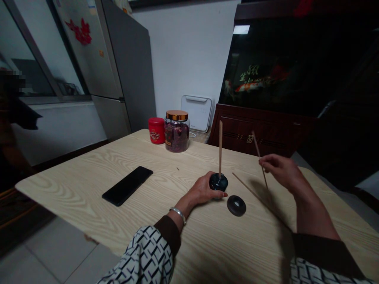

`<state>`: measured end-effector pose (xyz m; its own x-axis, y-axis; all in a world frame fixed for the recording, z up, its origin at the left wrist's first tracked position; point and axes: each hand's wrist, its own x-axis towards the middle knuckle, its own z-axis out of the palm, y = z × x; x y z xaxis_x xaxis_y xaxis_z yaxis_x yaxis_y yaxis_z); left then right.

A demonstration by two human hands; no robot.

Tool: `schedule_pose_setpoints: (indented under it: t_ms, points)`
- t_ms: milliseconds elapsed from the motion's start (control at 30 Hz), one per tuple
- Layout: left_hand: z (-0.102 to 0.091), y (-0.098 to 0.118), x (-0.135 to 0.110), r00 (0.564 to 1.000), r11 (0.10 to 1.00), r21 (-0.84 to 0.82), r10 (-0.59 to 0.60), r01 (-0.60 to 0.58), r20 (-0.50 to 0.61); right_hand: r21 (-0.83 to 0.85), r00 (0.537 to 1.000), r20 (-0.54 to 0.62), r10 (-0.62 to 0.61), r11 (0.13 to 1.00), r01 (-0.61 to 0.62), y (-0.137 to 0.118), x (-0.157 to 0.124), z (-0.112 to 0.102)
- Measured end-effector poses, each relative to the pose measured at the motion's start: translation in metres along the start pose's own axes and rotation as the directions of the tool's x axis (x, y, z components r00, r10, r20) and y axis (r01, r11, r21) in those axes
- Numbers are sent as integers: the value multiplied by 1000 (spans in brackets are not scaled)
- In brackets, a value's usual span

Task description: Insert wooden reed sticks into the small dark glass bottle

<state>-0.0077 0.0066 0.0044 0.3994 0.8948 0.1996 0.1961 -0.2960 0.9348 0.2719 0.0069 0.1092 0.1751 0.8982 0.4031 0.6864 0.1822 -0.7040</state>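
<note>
My left hand [205, 187] is wrapped round a small, dark, glossy round pot [218, 184] standing on the table. A few thin brown sticks [220, 148], like incense sticks, rise upright together from its mouth. In a pinch of thumb and finger, my right hand [280, 169] holds another thin brown stick [257, 142], tilted and above the table, to the right of the pot. A similar stick [248, 186] lies slantwise on the table between my hands; its near end passes by my right sleeve. Just in front of the pot rests a dark ring-shaped piece [236, 206] with a hole.
On the wood-grain table [133, 232] lie a black phone [128, 185] and a tiny brown fragment [178, 169]. At the back stand a red canister [156, 130] and a copper-lidded jar [177, 132]. Beyond are a white appliance [197, 113], a fish tank [266, 67] and a fridge [109, 67]. A person [13, 106] is at far left.
</note>
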Motion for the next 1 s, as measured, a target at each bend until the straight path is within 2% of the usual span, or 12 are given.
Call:
schedule_pose_setpoints:
  t_ms: [33, 100, 167, 200, 267, 467, 733, 867, 1000]
  points:
    - [0, -1, 0, 1000, 1000, 0, 4, -4, -1, 182, 993, -113, 20, 983, 1, -14, -1, -4]
    - [1, -2, 1, 1000, 1000, -2, 11, -11, 0, 509, 956, -278, 96, 858, 62, -41, -6, -7]
    - [1, -3, 1, 1000, 1000, -1, 16, -16, -2, 679, 932, -340, 123, 718, 153, -63, -12, -2]
    - [1, -3, 1, 1000, 1000, 0, 17, -17, -4, 708, 930, -351, 110, 681, 186, -71, -15, 3]
    - [0, -2, 0, 1000, 1000, 5, 19, -19, -6, 696, 931, -360, 61, 682, 224, -80, -19, 14]
    - [0, -2, 0, 1000, 1000, 20, 4, -4, -3, 557, 922, -382, -61, 781, 282, -87, -26, 38]
    - [0, -3, 1, 1000, 999, 36, 11, -11, -2, 463, 945, -295, -144, 843, 273, -89, -32, 53]
    - [-1, -2, 0, 1000, 999, 51, 15, -15, -4, 412, 963, -204, -178, 877, 249, -81, -31, 64]
    - [-1, -1, 1, 1000, 998, 61, 22, -22, -7, 351, 979, -19, -202, 916, 196, -67, -29, 79]
